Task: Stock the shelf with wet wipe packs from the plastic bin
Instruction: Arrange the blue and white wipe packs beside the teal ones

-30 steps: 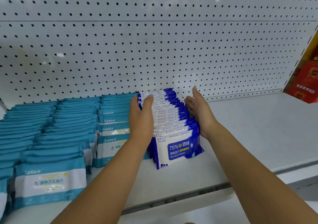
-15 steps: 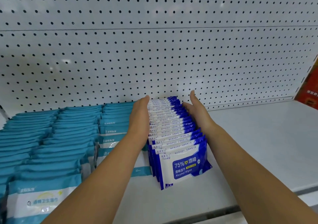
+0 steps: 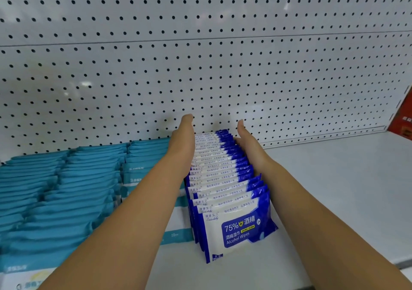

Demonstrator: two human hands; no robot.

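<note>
Head view: your left hand (image 3: pixel 181 148) and right hand (image 3: pixel 250 149) lie flat against the two sides of a row of blue-and-white alcohol wipe packs (image 3: pixel 219 173). The fingers are straight and the thumbs point up, so the row is pressed between your palms rather than gripped. The packs stand on edge on the white shelf (image 3: pixel 334 189), one behind the other, running from near the front lip back to the pegboard back panel (image 3: pixel 223 78). Your fingertips reach the rear end of the row, close to that panel. The front pack (image 3: pixel 238 230) leans back a little and shows its "75% Alcohol Wipes" label.

Just beside the row on your left, under your left forearm, rows of teal wipe packs (image 3: pixel 78 189) fill the shelf out to the edge of the picture. To your right the shelf runs on to a red box (image 3: pixel 404 122) — only its corner shows.
</note>
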